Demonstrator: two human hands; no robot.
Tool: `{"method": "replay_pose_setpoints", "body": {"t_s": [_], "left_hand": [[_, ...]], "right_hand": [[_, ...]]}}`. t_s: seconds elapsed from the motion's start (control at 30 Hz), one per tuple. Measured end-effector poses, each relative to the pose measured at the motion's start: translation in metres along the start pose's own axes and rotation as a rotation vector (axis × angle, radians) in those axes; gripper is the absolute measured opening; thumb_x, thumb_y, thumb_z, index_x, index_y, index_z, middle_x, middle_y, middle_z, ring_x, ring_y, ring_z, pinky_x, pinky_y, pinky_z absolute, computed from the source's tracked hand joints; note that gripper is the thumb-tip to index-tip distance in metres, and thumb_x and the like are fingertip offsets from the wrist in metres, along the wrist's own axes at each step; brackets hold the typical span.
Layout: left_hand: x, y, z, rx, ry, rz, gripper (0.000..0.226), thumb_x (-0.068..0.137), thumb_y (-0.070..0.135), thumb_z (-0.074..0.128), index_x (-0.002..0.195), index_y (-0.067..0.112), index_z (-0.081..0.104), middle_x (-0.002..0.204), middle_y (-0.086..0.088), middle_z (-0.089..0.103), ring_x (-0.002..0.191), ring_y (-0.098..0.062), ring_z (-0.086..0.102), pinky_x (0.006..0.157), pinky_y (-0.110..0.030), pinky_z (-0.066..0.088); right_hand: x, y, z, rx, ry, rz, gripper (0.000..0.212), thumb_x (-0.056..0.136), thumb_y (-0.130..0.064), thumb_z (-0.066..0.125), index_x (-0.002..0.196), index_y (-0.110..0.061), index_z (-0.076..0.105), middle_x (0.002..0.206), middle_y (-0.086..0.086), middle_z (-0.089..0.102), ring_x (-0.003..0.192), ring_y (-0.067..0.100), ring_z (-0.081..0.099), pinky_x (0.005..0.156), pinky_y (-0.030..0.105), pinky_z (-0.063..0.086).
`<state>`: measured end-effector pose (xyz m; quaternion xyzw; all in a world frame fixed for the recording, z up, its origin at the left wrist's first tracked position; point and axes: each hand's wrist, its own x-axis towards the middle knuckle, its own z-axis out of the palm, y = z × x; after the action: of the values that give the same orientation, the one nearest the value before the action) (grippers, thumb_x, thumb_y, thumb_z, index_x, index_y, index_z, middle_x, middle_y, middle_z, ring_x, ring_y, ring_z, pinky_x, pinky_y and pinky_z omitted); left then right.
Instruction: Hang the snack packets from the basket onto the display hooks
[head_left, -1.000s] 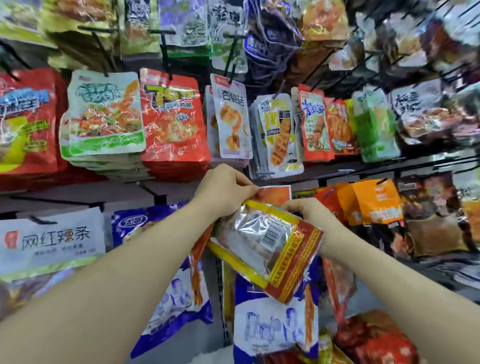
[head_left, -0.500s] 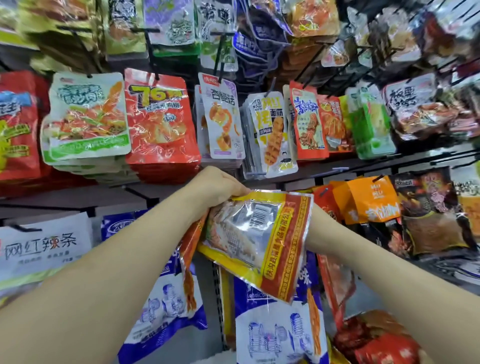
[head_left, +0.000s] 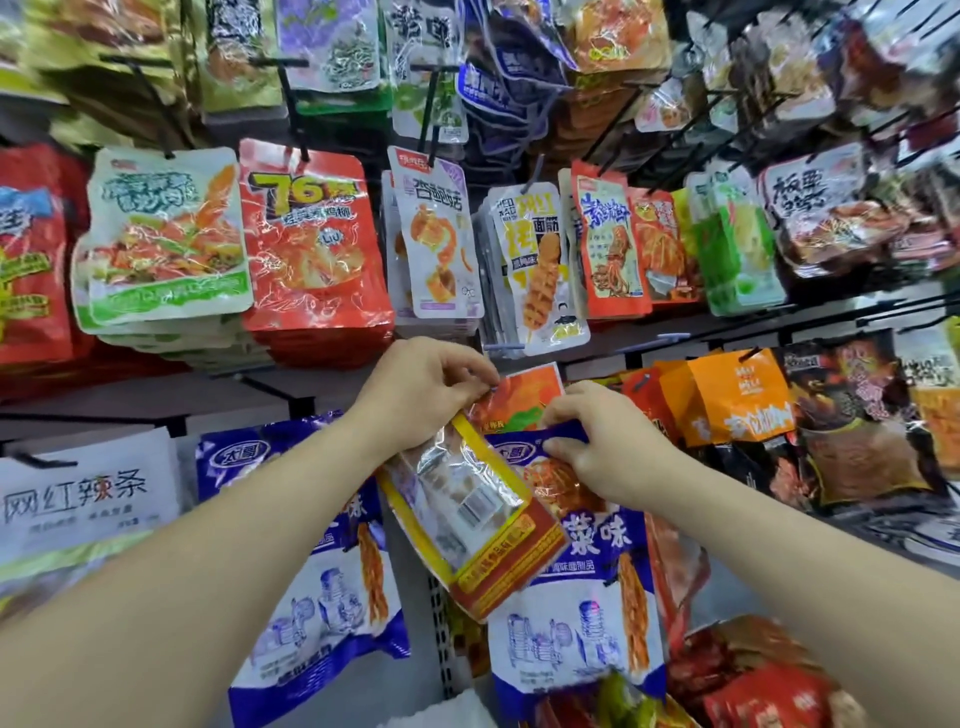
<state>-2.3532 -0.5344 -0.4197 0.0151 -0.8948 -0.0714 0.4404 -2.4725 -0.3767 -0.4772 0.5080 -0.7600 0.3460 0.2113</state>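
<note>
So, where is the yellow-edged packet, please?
Head view, centre: the yellow-edged packet hangs from the left hand, in front of the blue packet the right hand pinches.

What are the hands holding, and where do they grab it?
The left hand grips the yellow packet by its top edge. The right hand pinches the top edge of the blue packet behind it.

The yellow-and-red foil snack packet (head_left: 470, 512) hangs tilted, back outward, against blue-and-white hanging packets (head_left: 576, 597).

Right hand (head_left: 618, 457) out from behind foil packet (head_left: 467, 519), onto blue packet (head_left: 582, 613).
</note>
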Motion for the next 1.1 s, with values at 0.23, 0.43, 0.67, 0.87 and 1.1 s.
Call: {"method": "replay_pose_setpoints", "body": {"t_s": [0.23, 0.43, 0.67, 0.87, 1.1], "left_hand": [[-0.003, 0.001, -0.006, 0.386, -0.164, 0.056, 0.03, 0.088, 0.035, 0.067, 0.118, 0.033, 0.068, 0.107, 0.006, 0.072, 0.095, -0.013, 0.064, 0.082, -0.033, 0.053], [0.0, -0.004, 0.006, 0.623, -0.243, 0.01, 0.035, 0.092, 0.042, 0.058, 0.127, 0.042, 0.058, 0.121, 0.009, 0.065, 0.111, -0.021, 0.059, 0.083, -0.033, 0.047], [-0.008, 0.003, 0.004, 0.848, -0.218, 0.044, 0.053, 0.089, 0.056, 0.054, 0.136, 0.037, 0.039, 0.12, -0.001, 0.045, 0.096, -0.031, 0.061, 0.064, -0.033, 0.04], [-0.033, 0.02, -0.009, 0.843, 0.073, 0.337, 0.036, 0.088, 0.047, 0.045, 0.088, 0.015, 0.061, 0.082, -0.007, 0.058, 0.053, -0.035, 0.06, 0.045, -0.028, 0.027], [-0.032, 0.059, -0.011, 0.624, -0.074, 0.258, 0.042, 0.085, 0.062, 0.05, 0.081, 0.022, 0.062, 0.073, 0.003, 0.059, 0.077, -0.026, 0.061, 0.063, -0.031, 0.035]], "right_hand": [[-0.006, 0.003, -0.006, -0.047, 0.164, -0.007, 0.016, 0.092, -0.019, 0.065, 0.107, -0.021, 0.068, 0.143, -0.006, 0.036, 0.124, 0.019, 0.047, 0.097, 0.034, 0.047], [-0.009, 0.0, -0.012, -0.017, 0.021, -0.054, 0.016, 0.094, -0.019, 0.061, 0.108, -0.025, 0.067, 0.113, -0.004, 0.065, 0.104, 0.016, 0.059, 0.089, 0.036, 0.053], [-0.026, -0.009, -0.055, 0.174, -0.101, -0.054, 0.022, 0.087, -0.006, 0.068, 0.076, -0.026, 0.067, 0.072, -0.009, 0.071, 0.064, -0.004, 0.062, 0.06, 0.015, 0.05], [-0.043, -0.04, -0.063, 0.378, -0.233, -0.12, 0.012, 0.083, -0.009, 0.073, 0.077, -0.019, 0.072, 0.078, 0.003, 0.074, 0.073, 0.02, 0.068, 0.07, 0.039, 0.053], [-0.056, -0.052, 0.02, 0.212, -0.123, -0.12, 0.012, 0.083, -0.017, 0.074, 0.094, -0.022, 0.076, 0.09, -0.019, 0.063, 0.092, -0.002, 0.058, 0.076, 0.008, 0.041]]}}
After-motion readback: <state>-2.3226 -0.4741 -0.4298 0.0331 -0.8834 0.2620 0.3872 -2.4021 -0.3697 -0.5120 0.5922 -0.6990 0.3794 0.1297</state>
